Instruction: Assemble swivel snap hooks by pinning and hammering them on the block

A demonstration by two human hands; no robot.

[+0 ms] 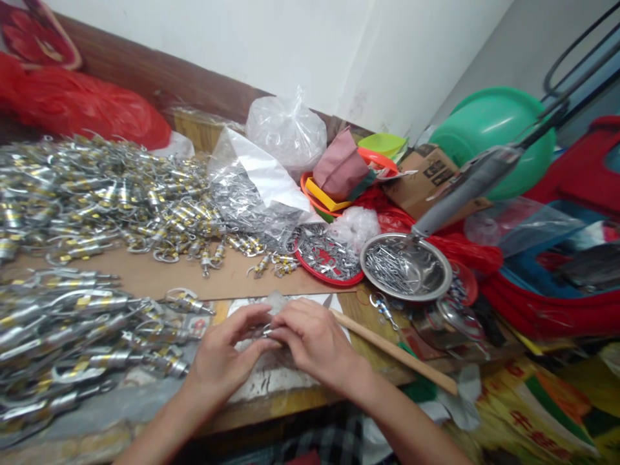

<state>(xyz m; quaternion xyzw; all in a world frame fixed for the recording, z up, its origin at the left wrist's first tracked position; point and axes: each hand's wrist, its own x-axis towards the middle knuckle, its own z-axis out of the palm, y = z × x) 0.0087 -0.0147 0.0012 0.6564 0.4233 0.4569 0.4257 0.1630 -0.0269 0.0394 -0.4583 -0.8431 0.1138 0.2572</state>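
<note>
My left hand point(227, 345) and my right hand point(317, 339) meet over the near edge of the table, fingers pinched together around a small shiny metal part point(266, 330). Most of that part is hidden by the fingers, so its kind does not show. Beneath them is a pale, worn work surface point(271, 381). A wooden handle point(402, 355) slants away to the right of my right hand. Left of my left hand lies a group of silver metal fittings with hooks and yellow bands point(92, 323).
A big heap of similar fittings point(97, 194) covers the back left. Small metal pieces fill a clear bag point(242, 194) and a red tray point(334, 258). A steel bowl point(440, 271) holds metal pins. One fitting point(385, 311) lies before it; a grey pole point(469, 187) leans over.
</note>
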